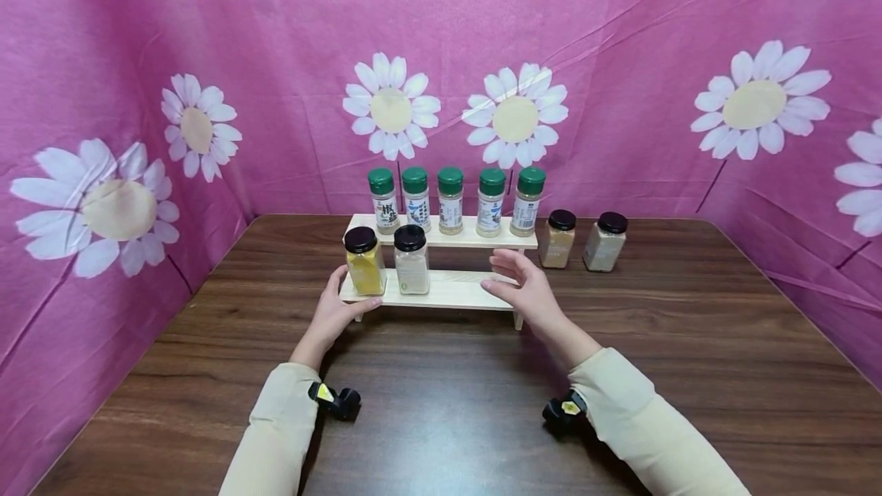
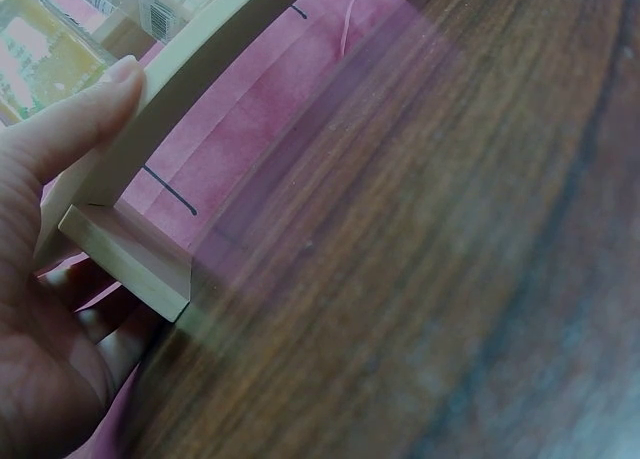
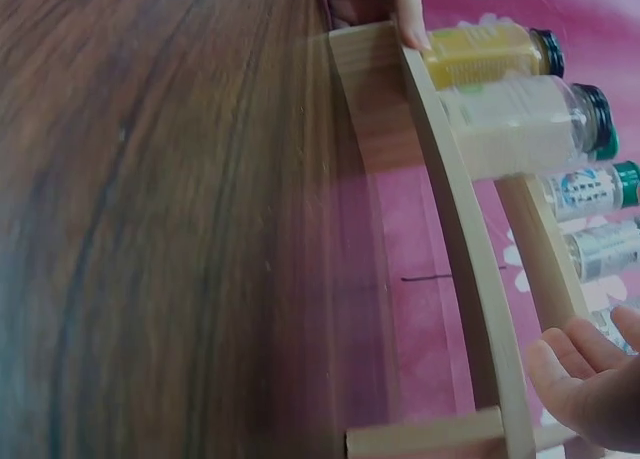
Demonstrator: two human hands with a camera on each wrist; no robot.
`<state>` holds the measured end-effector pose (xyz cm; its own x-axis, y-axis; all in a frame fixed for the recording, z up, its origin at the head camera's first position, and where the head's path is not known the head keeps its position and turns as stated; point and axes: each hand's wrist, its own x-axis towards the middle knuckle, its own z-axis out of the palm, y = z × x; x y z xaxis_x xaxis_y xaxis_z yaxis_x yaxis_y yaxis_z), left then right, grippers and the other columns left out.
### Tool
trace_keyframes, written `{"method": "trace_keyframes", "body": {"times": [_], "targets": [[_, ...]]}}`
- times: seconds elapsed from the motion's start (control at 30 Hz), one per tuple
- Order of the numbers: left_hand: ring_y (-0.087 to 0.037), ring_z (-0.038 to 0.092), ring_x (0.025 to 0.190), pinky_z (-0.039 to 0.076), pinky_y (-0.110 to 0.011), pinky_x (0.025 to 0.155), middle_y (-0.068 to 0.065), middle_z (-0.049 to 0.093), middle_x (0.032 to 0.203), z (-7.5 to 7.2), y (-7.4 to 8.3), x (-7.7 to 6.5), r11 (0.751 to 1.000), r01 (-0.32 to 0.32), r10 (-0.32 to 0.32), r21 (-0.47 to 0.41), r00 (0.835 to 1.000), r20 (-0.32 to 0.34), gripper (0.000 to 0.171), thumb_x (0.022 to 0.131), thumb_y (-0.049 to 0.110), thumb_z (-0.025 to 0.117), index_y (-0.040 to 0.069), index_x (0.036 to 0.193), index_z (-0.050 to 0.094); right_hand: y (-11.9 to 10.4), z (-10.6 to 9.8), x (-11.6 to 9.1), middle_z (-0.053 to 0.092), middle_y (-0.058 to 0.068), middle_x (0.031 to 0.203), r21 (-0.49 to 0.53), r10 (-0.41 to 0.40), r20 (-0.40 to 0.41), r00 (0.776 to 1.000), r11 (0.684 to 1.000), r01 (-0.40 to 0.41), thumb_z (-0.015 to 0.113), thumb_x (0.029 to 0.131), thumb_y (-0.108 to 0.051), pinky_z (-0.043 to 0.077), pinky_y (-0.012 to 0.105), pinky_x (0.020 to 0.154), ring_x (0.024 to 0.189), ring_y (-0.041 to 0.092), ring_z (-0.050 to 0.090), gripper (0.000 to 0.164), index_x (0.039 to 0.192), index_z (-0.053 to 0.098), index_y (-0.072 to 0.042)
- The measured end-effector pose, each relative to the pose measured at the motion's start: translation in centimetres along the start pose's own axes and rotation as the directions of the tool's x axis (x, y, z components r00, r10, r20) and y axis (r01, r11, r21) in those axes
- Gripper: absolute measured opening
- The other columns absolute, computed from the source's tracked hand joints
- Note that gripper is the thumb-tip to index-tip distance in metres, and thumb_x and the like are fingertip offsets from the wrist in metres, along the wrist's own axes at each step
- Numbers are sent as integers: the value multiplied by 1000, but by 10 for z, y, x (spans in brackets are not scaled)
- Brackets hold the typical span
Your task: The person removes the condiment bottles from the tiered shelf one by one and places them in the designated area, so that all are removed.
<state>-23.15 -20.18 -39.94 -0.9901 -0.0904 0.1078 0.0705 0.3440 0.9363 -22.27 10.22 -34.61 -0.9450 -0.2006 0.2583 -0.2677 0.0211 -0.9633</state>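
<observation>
A two-tier pale wooden spice rack (image 1: 455, 289) stands on the table. My left hand (image 1: 334, 316) grips the left end of its lower shelf; in the left wrist view the thumb (image 2: 95, 114) lies along the front edge and the fingers pass behind the leg. Just above that thumb, a black-lidded jar of yellow spice (image 1: 367, 270) stands on the lower shelf, with a black-lidded jar of pale powder (image 1: 412, 270) to its right. Over the lower shelf's right end, my right hand (image 1: 530, 293) is held with loosely bent fingers and nothing in it.
Several green-capped spice bottles (image 1: 451, 209) line the upper shelf. Right of the rack, a black-lidded jar of tan powder (image 1: 556, 243) and another of paler contents (image 1: 605, 247) stand on the brown wooden table (image 1: 441, 419). A pink daisy-print cloth (image 1: 620, 98) hangs behind.
</observation>
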Motion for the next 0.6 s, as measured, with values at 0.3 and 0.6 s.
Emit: {"method": "trace_keyframes", "body": {"times": [0.3, 0.6], "targets": [[-23, 24, 119, 17, -37, 97, -15, 29, 132, 0, 0, 0, 1000, -1, 1, 0, 1000, -2, 83, 64, 19, 76, 7, 129, 27, 3, 25, 6, 44, 23, 117, 30, -12, 34, 999, 999, 11, 63, 74, 3, 38, 36, 85, 108, 31, 41, 51, 119, 40, 6], [-24, 24, 119, 17, -37, 97, -16, 28, 132, 2, -2, 0, 1000, -23, 23, -20, 1000, -10, 82, 64, 14, 76, 5, 129, 27, 8, 49, 16, 45, 22, 117, 24, -11, 49, 999, 1000, 10, 66, 72, 2, 35, 41, 87, 106, 35, 42, 53, 119, 42, 3]]}}
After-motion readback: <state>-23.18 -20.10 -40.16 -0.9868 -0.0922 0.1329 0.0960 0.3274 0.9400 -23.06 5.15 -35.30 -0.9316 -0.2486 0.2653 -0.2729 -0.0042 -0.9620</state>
